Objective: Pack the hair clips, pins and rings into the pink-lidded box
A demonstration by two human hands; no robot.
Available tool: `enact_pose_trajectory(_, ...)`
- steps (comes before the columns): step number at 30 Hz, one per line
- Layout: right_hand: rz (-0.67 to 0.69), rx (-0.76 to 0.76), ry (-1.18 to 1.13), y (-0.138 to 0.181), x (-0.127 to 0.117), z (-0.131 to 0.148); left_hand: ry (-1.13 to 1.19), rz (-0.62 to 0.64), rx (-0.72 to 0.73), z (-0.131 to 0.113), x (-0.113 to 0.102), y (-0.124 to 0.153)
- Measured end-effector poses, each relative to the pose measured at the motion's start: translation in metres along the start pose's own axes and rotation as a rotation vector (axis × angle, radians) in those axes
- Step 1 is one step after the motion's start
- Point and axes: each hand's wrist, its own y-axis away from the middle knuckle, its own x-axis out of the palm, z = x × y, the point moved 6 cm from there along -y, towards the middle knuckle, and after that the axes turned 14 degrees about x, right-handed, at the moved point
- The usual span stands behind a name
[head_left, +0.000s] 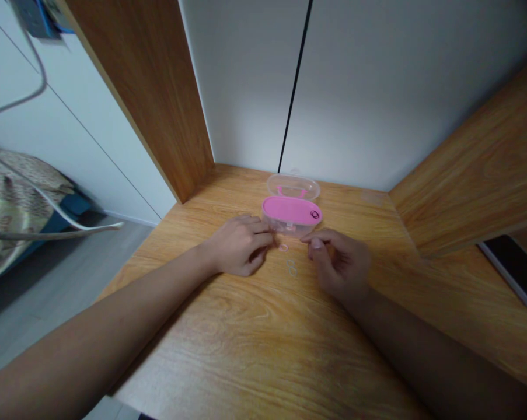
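A small clear oval box (285, 226) with a pink inner tray (289, 209) stands on the wooden table, its clear lid (293, 185) tipped back behind it. Black loops, like small hair ties (314, 214), lie on the tray's right end. My left hand (244, 245) rests at the box's front left corner, fingers loosely bent and thumb apart. At the front right, my right hand (339, 259) has thumb and fingers pinched together; anything between them is too small to make out. Between the hands lie a pink elastic band (283, 248) and pale looped bands (292, 268).
A phone (515, 268) lies at the right by a wooden side panel (477, 181). Another wooden panel (145, 87) rises at the back left, and white panels (346, 93) stand behind the table (263, 338). A white cable (39, 87) hangs at the far left.
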Motion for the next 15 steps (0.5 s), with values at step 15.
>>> enact_pose_trajectory(15,0.034,-0.052,0.065,0.0007,0.0026,0.0061,0.219,-0.115,0.067,-0.0045,0.0020,-0.0006)
